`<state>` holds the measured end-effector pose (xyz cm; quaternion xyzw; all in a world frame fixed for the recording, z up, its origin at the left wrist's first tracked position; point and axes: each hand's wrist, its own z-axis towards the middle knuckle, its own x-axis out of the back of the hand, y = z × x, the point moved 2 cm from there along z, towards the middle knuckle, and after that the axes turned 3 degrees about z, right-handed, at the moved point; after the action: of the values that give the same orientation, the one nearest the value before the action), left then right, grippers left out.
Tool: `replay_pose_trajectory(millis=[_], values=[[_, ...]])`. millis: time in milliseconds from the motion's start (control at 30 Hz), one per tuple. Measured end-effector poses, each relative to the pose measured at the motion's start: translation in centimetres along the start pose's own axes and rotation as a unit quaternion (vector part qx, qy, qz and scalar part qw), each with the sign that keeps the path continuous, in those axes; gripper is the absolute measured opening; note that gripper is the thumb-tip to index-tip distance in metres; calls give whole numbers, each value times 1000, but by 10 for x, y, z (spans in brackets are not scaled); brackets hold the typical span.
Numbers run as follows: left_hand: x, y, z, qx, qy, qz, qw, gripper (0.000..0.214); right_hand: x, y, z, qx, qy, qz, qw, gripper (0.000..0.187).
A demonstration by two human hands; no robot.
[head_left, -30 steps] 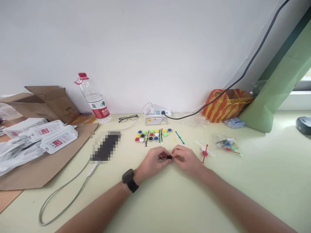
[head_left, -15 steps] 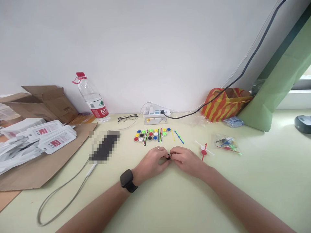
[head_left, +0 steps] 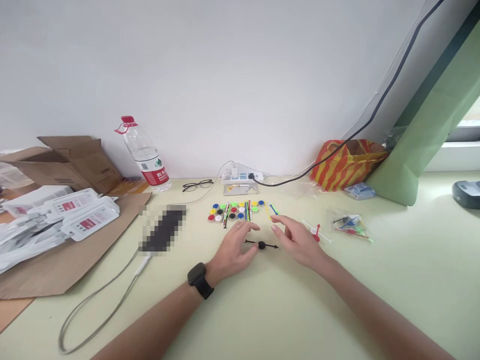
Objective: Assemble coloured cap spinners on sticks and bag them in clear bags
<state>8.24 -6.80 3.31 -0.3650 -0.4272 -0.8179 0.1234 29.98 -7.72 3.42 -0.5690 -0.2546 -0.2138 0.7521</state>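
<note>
A black spinner [head_left: 261,245] lies on the smooth, pale green tabletop [head_left: 262,310] between the person's 2 hands: a slim arrow across a round hub, with a clear base beneath. The left hand [head_left: 234,252] curves beside its tail, thumb and fingers well parted, gripping nothing; whether the thumb touches the spinner cannot be told. The right hand [head_left: 302,245] is raised near the arrowhead, fingers loosely curled, thumb apart, holding nothing.

Just past the right hand sits a partly covered red-and-white spinner [head_left: 317,237]. Further right, a crinkled transparent bag [head_left: 350,225] contains loose plastic parts in black, blue, red, white and green. Ahead are glossy round discs [head_left: 232,216] in mixed colours, with thin plastic arrows [head_left: 248,211] among them.

To the left, flat white pouches [head_left: 88,222] are heaped on brown cardboard [head_left: 112,235]. Behind them stands a corrugated carton [head_left: 84,167], flaps raised, contents hidden. Beside it leans a clear, red-capped plastic bottle [head_left: 148,157]; its fill level is unclear. By the wall, a red-and-yellow striped bag [head_left: 333,167] gapes, showing something brown inside.
</note>
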Motion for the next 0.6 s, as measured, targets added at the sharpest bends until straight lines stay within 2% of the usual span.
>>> replay_pose_trajectory(millis=[100, 200, 267, 367, 467, 600], values=[[1, -6, 0, 26, 39, -7, 999, 37, 0, -7, -5, -77, -8, 27, 997, 55], [2, -9, 0, 39, 59, -17, 997, 38, -1, -13, -8, -121, -35, 144, 982, 53], [2, -8, 0, 47, 69, -19, 996, 37, 2, -13, -6, -130, -9, 203, 970, 53], [2, -8, 1, 56, 70, -21, 996, 33, 8, -4, 2, -135, 46, 228, 963, 52], [1, -9, 2, 61, 66, -30, 995, 29, 15, 7, 9, -115, 69, 191, 972, 47], [0, -15, 5, 75, 78, -50, 993, 22, 20, 18, 13, -36, 82, 19, 996, 32]])
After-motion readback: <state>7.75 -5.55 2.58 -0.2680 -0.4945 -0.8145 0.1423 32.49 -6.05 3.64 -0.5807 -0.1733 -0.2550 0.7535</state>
